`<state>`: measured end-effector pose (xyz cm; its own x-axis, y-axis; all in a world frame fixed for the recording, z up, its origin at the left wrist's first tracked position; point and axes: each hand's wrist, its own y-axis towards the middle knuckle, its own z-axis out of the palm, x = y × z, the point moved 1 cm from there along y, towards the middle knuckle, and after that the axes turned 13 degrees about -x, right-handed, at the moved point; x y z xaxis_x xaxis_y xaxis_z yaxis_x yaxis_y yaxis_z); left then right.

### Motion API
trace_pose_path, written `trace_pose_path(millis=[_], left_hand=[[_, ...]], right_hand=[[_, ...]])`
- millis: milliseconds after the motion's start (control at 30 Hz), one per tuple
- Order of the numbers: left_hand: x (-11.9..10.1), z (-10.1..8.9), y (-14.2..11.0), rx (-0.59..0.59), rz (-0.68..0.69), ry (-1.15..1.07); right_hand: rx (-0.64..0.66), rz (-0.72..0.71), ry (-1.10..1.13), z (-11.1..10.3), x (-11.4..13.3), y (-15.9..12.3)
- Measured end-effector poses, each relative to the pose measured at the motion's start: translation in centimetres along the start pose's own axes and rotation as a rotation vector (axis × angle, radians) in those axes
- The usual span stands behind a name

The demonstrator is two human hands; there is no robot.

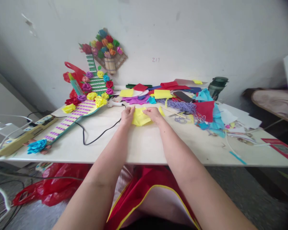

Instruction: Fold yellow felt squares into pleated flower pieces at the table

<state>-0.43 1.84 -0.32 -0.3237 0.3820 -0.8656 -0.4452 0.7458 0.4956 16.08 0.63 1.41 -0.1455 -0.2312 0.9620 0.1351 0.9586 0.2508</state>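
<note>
Between my two hands is a piece of yellow crepe paper [141,118], held just above the white table. My left hand [127,115] is closed on its left edge. With thumb and fingers pinched, my right hand [154,114] grips its upper right part. A white glue gun [115,103] lies just beyond my left hand, its black cord running left. Past my right hand are scissors [176,115] and a tangle of purple yarn [180,105]. Stacked coloured paper [139,99] lies behind the hands.
Decorated panels with paper flowers [96,81] stand at the left, near a power strip [26,135]. A dark green bottle [217,88] stands at the back right. Blue crepe paper [216,118] and white scraps [242,118] lie on the right. Red plastic bags [60,183] are below the table.
</note>
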Motion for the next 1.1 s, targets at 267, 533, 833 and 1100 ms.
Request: trace_pose_path(millis=[267,533,833,1100], left_hand=[[-0.1,-0.1,0.2,-0.14,-0.076,-0.072],[0.5,-0.1,0.5,-0.332,-0.281,-0.257],[-0.3,0.2,-0.2,-0.297,-0.3,-0.28],[-0.8,-0.4,-0.3,-0.084,-0.433,-0.536]], right_hand=[[0.096,0.137,0.241,0.1,0.0,-0.1],[0.389,0.23,0.32,1.0,1.0,-1.3],[0.143,0.159,0.197,2.5,0.8,-1.5],[0.188,0.159,0.131,0.8,0.9,-1.0]])
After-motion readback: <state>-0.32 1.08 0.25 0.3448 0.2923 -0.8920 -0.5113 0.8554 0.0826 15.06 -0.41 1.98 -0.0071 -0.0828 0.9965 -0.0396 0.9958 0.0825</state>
